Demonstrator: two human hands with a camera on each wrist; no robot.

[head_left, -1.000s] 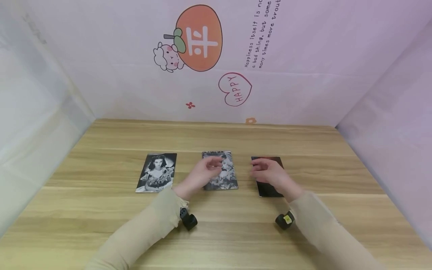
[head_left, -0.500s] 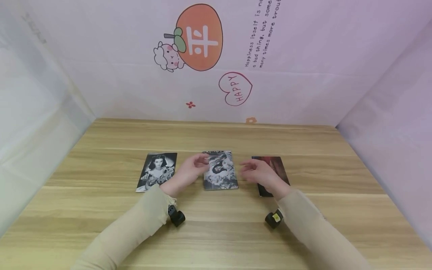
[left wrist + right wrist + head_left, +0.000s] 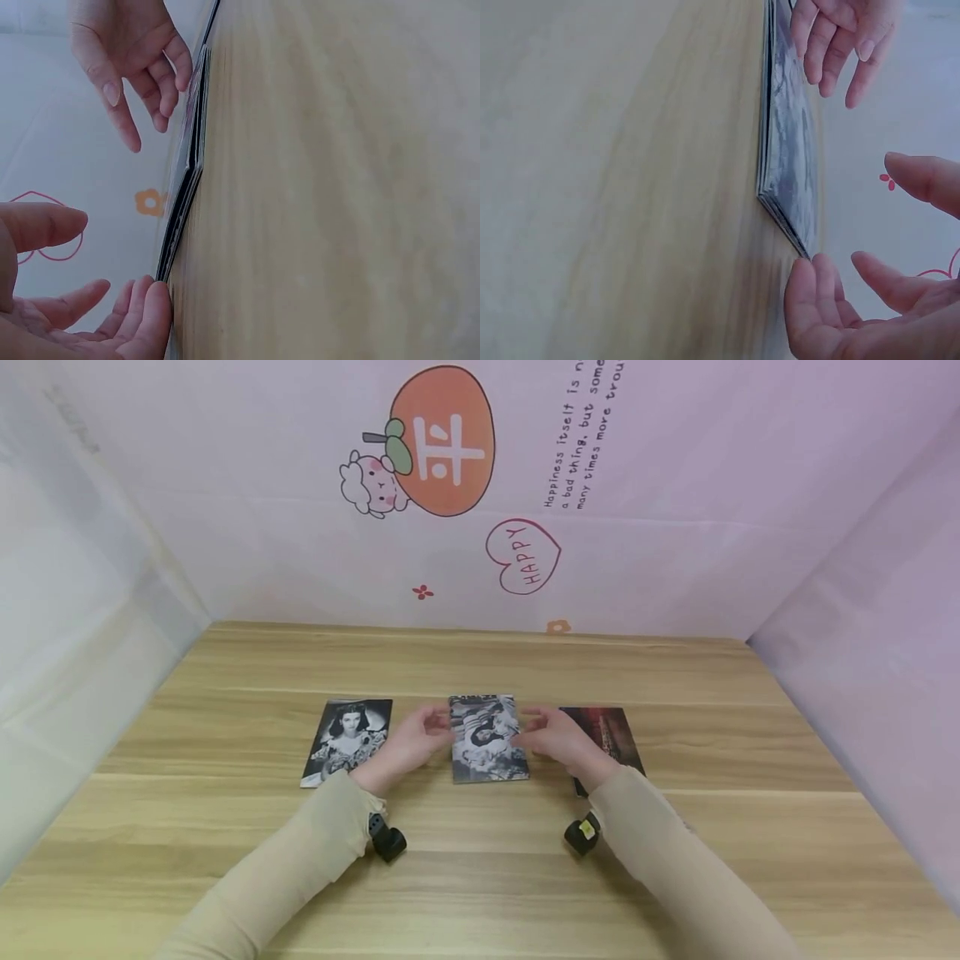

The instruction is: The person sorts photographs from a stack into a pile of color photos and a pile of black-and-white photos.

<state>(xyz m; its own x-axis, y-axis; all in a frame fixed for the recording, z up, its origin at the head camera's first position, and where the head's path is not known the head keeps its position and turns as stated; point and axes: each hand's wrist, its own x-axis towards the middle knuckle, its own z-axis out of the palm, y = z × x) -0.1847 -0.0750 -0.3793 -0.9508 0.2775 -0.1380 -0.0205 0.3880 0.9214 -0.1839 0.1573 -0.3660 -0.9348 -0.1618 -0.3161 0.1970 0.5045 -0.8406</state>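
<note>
You have three picture cards showing across the middle of the frame: a left photo (image 3: 348, 739), a centre photo stack (image 3: 487, 743) and a right photo (image 3: 609, 731), all flat on one wooden table (image 3: 480, 893). The centre one lies just left of your right hand (image 3: 557, 739) and just right of your left hand (image 3: 408, 743). It is an upright rectangle, black, white and grey, showing a dark-haired figure lying among pale, patterned cloth; both wrist views show several thin layers at its edges, though you can't count them surely. Both your hands are unclosed, thumbs spread away from loosely bent fingers, gripping nothing; the fingertips seem to touch the stack's two side edges. The left photo is a black-and-white portrait in a flowered dress, partly covered by your left arm; the right photo is dark with red, its lower part hidden behind your right arm. You wear two beige sleeves (image 3: 277, 868) and two small black wrist cameras (image 3: 388, 842). Two printed flowers (image 3: 423, 592) and one heart (image 3: 523, 557) mark the pale wall behind.
</note>
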